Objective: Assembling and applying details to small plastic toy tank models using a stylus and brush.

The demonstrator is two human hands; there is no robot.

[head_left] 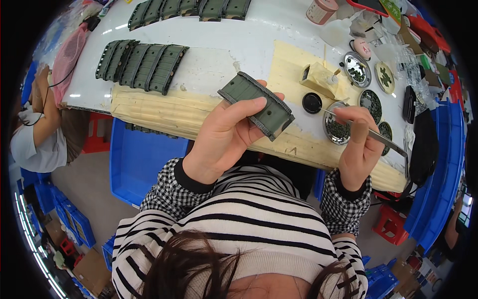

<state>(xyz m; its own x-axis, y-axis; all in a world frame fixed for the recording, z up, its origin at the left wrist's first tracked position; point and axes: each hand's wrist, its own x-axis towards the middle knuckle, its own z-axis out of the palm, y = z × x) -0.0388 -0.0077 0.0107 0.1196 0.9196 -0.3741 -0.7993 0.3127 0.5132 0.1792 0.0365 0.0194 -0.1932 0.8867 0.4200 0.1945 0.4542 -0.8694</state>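
Note:
My left hand point(219, 134) is closed around a dark green, curved moulded piece point(256, 104) with ridged edges, thumb pressed on its face. The piece is tilted above the table's front edge. In my right hand point(361, 144) is a pair of metal tweezers point(393, 145), pinched between the fingers. Their tip points left, close to a small round black cap point(311, 102). Just below the tweezers sits a round metal dish point(336, 131) of small dark green bits. More such bits lie in a second dish point(370, 105) beyond my right hand.
Rows of similar green pieces point(142, 67) lie on the table at left and far left. A yellow wrapped block point(318, 82) and a shiny dish point(357, 71) stand behind the cap. Below the table edge is a blue bin point(142, 167). Another person point(42, 129) sits at left.

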